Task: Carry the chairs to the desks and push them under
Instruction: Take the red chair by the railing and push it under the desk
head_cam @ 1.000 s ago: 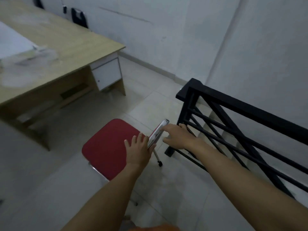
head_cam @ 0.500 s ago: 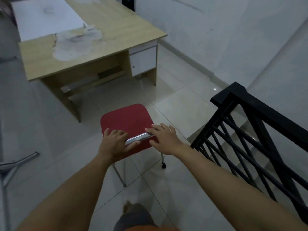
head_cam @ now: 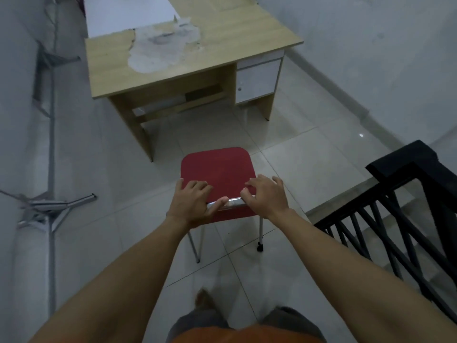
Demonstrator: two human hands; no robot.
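Left hand [head_cam: 193, 204] and right hand [head_cam: 265, 196] are gripping the red chair [head_cam: 217, 167] by its rail, lining it up with the surface [head_cam: 235, 28].

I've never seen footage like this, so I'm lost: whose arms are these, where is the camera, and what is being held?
No machine here: a person wears a camera on the head, looking forward and down, so you see their own arms. The left hand and right hand both grip the shiny top bar of a red chair. Ahead stands a wooden desk with a white board lying on it and a worn pale patch. A black railing is on the right.
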